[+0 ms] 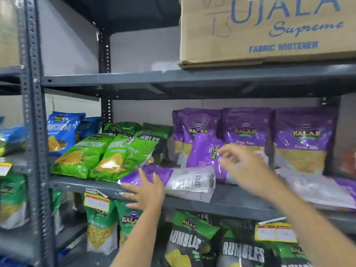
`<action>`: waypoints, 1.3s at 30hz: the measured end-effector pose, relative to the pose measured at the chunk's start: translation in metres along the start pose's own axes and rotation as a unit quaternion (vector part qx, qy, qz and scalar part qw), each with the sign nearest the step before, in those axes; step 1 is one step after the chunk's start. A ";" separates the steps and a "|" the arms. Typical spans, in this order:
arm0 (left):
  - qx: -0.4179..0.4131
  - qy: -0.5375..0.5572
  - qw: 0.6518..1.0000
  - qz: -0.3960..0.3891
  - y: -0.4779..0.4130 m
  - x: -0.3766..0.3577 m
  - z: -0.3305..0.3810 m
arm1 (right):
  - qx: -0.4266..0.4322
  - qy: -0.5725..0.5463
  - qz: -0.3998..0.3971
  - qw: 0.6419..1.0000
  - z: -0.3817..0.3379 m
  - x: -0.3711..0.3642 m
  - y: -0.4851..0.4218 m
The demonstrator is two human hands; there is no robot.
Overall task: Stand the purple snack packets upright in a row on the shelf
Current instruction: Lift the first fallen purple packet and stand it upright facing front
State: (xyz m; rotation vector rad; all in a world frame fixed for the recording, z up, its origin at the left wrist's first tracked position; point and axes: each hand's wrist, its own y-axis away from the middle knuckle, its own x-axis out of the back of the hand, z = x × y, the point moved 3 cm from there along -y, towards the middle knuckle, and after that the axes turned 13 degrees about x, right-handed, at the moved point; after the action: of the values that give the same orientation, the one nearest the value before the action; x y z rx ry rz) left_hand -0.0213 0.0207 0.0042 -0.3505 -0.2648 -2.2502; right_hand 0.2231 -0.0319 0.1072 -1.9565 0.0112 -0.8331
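Three purple snack packets stand upright at the back of the middle shelf [233, 206]: one on the left [198, 124], one in the middle [247, 125], one on the right [303, 135]. A fourth purple packet [204, 153] leans tilted in front of them. A fifth packet [185, 182] lies flat along the shelf's front edge, back side up. Another flat packet [316, 187] lies at the right. My left hand [146, 191] rests flat on the purple end of the lying packet, fingers spread. My right hand [244, 164], blurred, hovers beside the tilted packet with fingers apart.
Green chip bags [107, 155] and blue bags [61, 130] fill the shelf's left part. A cardboard box [265, 29] sits on the shelf above. Green and black snack bags [188, 237] and yellow price tags [275, 233] hang below. A grey slotted upright [33, 132] stands at left.
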 end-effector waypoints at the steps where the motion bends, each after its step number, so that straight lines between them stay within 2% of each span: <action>1: 0.001 -0.004 1.000 0.001 -0.004 -0.002 -0.003 | -0.034 0.034 -0.062 0.997 0.013 -0.024 0.000; 2: -0.011 -0.009 1.000 0.007 -0.004 -0.003 -0.001 | -0.067 0.059 -0.109 0.990 0.022 -0.042 0.002; 4: -0.048 0.032 0.998 0.004 -0.007 -0.008 -0.002 | -0.101 0.038 -0.166 0.980 0.039 -0.079 0.014; 5: -0.065 0.064 0.996 0.003 -0.008 -0.011 0.000 | -0.093 0.014 -0.153 0.984 0.044 -0.092 0.014; 9: -0.128 0.150 0.980 0.005 -0.008 -0.014 0.008 | -0.086 -0.008 -0.041 0.995 0.049 -0.102 0.023; 12: -0.186 0.195 0.963 -0.003 -0.011 -0.014 0.015 | -0.074 -0.006 0.009 0.997 0.040 -0.110 0.037; 18: -0.263 0.306 0.914 -0.033 -0.026 -0.009 0.053 | -0.023 0.025 0.197 0.980 0.032 -0.144 0.057; 20: -0.301 0.337 0.890 -0.064 -0.031 -0.010 0.068 | -0.018 0.041 0.238 0.970 0.034 -0.158 0.060; 23: -0.340 0.373 0.848 -0.164 -0.034 -0.012 0.091 | -0.050 0.063 0.264 0.961 0.035 -0.162 0.063; 25: -0.336 0.387 0.832 -0.213 -0.040 -0.013 0.106 | -0.041 0.107 0.284 0.952 0.033 -0.160 0.062; 28: -0.295 0.394 0.822 -0.286 -0.042 -0.014 0.126 | -0.009 0.177 0.263 0.948 0.031 -0.153 0.068; 30: -0.262 0.393 0.820 -0.324 -0.040 -0.018 0.137 | -0.039 0.057 0.260 0.963 0.036 -0.148 0.061; 31: -0.254 0.394 0.819 -0.331 -0.039 -0.019 0.142 | -0.076 0.024 0.276 0.958 0.040 -0.153 0.060; 32: -0.253 0.396 0.818 -0.332 -0.038 -0.019 0.147 | -0.079 0.028 0.253 0.964 0.041 -0.157 0.056; 33: -0.256 0.397 0.818 -0.329 -0.037 -0.020 0.151 | -0.062 0.051 0.199 0.977 0.041 -0.162 0.052; 35: -0.261 0.410 0.819 -0.305 -0.042 -0.023 0.155 | 0.014 0.149 0.134 0.980 0.040 -0.172 0.046; 36: -0.260 0.418 0.823 -0.285 -0.046 -0.025 0.154 | 0.054 0.192 0.126 0.972 0.044 -0.175 0.048; 37: -0.258 0.422 0.828 -0.264 -0.051 -0.027 0.152 | 0.054 0.182 0.137 0.972 0.045 -0.170 0.044; 39: -0.236 0.427 0.839 -0.241 -0.061 -0.034 0.145 | -0.003 0.118 0.207 0.971 0.051 -0.149 0.033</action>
State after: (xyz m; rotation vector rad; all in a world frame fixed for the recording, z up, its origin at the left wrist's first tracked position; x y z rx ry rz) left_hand -0.0236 0.1277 0.1250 0.5575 0.7650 -2.6958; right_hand 0.1478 0.0416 -0.0150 -1.7620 0.5455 -0.7781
